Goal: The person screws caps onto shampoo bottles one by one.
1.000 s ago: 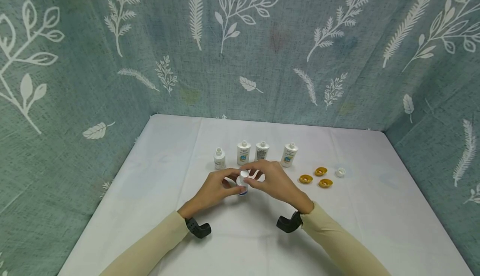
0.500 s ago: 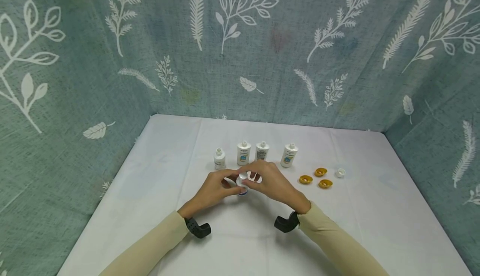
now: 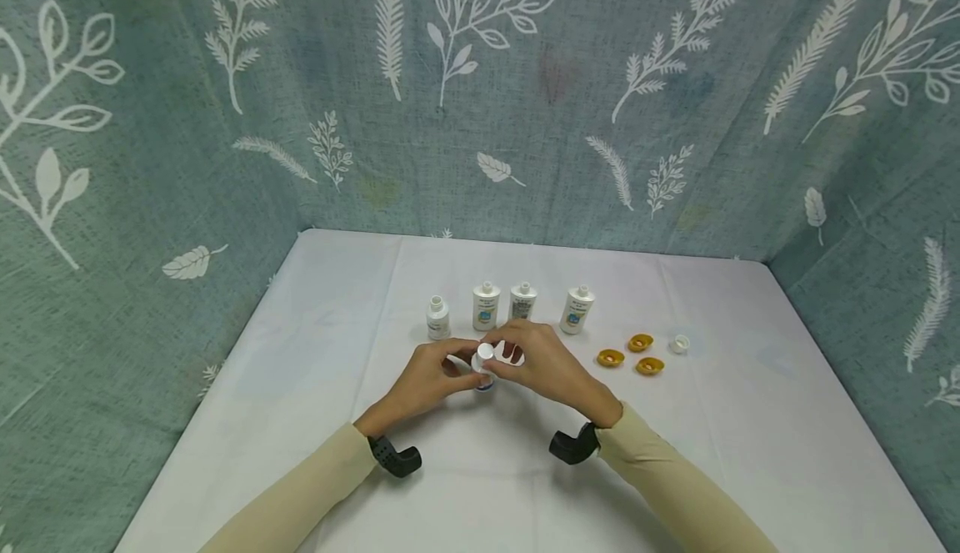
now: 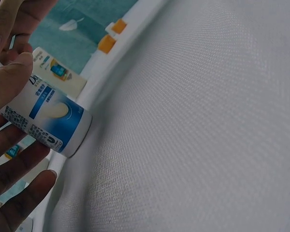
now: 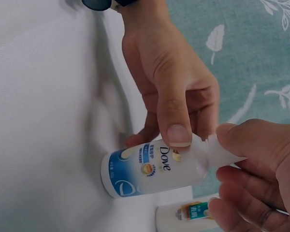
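Observation:
Between the two hands a small white Dove bottle [image 5: 154, 169] with a blue lower label stands upright on the table. My left hand [image 3: 431, 376] holds its body, thumb on the near side and fingers behind. With thumb and fingers, my right hand [image 3: 543, 361] pinches the white cap [image 5: 224, 152] at the bottle's top. In the left wrist view the bottle's blue label [image 4: 58, 113] shows below the left thumb. Whether the cap is fully threaded on the neck cannot be told.
Behind the hands stand a small uncapped white bottle [image 3: 438, 319] and three taller white bottles [image 3: 486, 308] with open necks. To the right lie three amber caps [image 3: 611, 359] and one white cap [image 3: 678, 344]. Leaf-patterned cloth [image 3: 495, 119] walls the table's back and sides.
The right hand has shifted slightly left and its fingers have changed position around the cap. The left hand and bottle stay in place.

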Demonstrator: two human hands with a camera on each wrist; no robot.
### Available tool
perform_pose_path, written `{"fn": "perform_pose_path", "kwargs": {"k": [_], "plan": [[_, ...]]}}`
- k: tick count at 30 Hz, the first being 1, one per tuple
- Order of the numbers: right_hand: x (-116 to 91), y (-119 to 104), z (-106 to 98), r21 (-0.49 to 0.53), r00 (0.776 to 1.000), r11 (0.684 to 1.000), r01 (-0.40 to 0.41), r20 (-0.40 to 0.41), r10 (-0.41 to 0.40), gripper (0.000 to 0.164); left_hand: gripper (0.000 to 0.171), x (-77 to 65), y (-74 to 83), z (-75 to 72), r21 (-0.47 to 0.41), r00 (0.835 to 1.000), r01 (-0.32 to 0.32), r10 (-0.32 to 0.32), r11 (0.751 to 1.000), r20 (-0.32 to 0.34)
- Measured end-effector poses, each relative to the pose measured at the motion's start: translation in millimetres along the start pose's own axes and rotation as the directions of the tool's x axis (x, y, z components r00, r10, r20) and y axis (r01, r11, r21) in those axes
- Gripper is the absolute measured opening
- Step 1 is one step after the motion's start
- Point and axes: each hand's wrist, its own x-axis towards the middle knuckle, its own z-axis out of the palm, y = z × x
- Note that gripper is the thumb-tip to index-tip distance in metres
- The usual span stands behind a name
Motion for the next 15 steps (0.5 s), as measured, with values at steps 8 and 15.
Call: {"fn": "perform_pose_path", "kwargs": {"k": [8, 15], "plan": [[-0.8, 0.1, 4.0, 0.091, 0.999, 0.995, 0.042, 0.024, -0.045, 0.034, 0.044, -0.8, 0.1, -0.5, 0.007, 1.000, -0.004, 0.004, 1.000, -0.011], [-1.6, 0.0, 3.6, 0.100, 0.997, 0.993, 0.065, 0.036, -0.069, 0.032, 0.048, -0.9, 2.5, -1.4, 0.005, 1.000, -0.006, 0.006, 1.000, -0.007]]}}
